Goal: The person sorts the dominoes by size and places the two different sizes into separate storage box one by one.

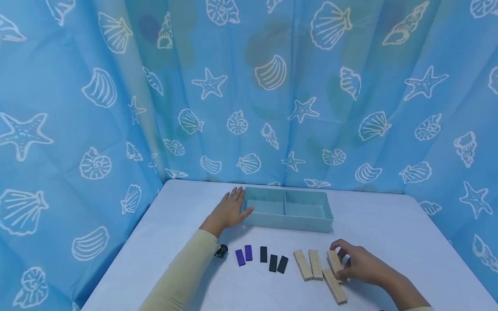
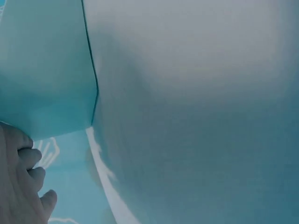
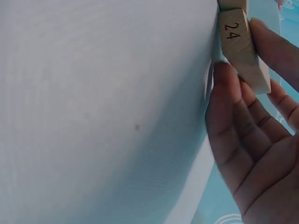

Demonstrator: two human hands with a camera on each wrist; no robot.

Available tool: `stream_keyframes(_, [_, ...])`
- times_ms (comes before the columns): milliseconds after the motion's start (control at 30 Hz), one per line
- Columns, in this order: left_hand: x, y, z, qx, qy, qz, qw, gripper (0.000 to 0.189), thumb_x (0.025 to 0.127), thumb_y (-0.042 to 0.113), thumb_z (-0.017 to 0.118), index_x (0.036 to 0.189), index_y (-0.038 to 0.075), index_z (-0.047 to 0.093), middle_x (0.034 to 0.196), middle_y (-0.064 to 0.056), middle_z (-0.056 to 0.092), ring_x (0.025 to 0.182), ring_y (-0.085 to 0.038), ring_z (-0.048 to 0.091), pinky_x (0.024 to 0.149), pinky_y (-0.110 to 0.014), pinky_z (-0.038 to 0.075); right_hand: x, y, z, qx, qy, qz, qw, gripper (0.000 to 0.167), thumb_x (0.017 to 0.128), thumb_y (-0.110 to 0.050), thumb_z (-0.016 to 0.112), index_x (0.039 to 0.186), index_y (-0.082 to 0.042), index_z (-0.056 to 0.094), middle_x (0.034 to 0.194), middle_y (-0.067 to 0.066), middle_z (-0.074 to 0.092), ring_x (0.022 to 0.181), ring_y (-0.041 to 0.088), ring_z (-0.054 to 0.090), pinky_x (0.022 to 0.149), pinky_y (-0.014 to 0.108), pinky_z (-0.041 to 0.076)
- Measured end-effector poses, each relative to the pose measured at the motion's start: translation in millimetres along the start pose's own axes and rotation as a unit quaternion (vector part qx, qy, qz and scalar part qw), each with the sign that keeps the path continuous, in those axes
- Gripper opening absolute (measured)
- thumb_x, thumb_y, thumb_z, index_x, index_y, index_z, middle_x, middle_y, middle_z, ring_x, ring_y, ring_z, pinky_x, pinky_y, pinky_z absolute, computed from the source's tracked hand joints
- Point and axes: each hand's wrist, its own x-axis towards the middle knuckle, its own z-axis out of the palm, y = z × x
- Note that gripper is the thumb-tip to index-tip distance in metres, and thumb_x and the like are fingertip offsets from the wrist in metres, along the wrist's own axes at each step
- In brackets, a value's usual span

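Probably light and stiff, the wooden block (image 1: 333, 261) near the right end of the tray (image 1: 288, 222) suits an edge grip, and I see the right hand (image 1: 361, 263) pinching it, the left hand (image 1: 229, 211) outstretched against the tray.

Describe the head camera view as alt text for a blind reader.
A person's right hand grips one of four wooden blocks on a white table; the left hand touches the left end of a divided teal tray. Two purple blocks and three black blocks lie left of the wooden ones.
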Motion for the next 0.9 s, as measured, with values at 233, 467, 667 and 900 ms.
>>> stream_keyframes(233, [-0.9,1.5,0.0,-0.004,-0.002,-0.001,1.0000,0.080,0.100,0.060,0.028,0.154,0.001,0.017,0.160,-0.014,0.014,0.147,-0.030,0.007,0.116,-0.047,0.011,1.7,8.8,-2.6,0.098,-0.004,-0.031,0.9946,0.067,0.072,-0.017,0.086,0.126,-0.011,0.048,0.101,0.009,0.054,0.070,0.023,0.063,0.062,0.038,0.055])
stream_keyframes(467, [1.2,1.3,-7.2,0.012,-0.010,-0.003,0.9999,0.086,0.098,0.065,0.029,0.154,0.001,0.017,0.160,-0.014,0.013,0.147,-0.030,0.007,0.116,-0.047,0.010,7.3,10.2,-9.1,0.209,-0.003,-0.077,0.9750,0.073,0.076,-0.012,0.083,0.135,-0.002,0.041,0.107,0.017,0.048,0.078,0.029,0.066,0.065,0.043,0.057])
stream_keyframes(667, [3.2,2.9,-10.6,0.019,-0.014,-0.006,0.9997,0.093,0.094,0.072,0.024,0.155,0.002,0.015,0.160,-0.015,0.014,0.147,-0.030,0.009,0.116,-0.046,0.011,11.7,1.7,-12.6,0.253,0.030,-0.073,0.9642,0.080,0.079,-0.013,0.080,0.146,-0.005,0.037,0.117,0.021,0.049,0.084,0.030,0.067,0.068,0.045,0.058])
stream_keyframes(900, [4.5,7.3,-12.8,0.028,-0.001,-0.007,0.9996,0.094,0.094,0.073,0.025,0.154,0.002,0.017,0.160,-0.014,0.015,0.147,-0.030,0.012,0.116,-0.047,0.014,15.4,-8.6,-18.8,0.267,0.076,-0.089,0.9567,0.079,0.083,-0.014,0.078,0.148,-0.007,0.035,0.125,0.024,0.047,0.090,0.030,0.067,0.072,0.045,0.057])
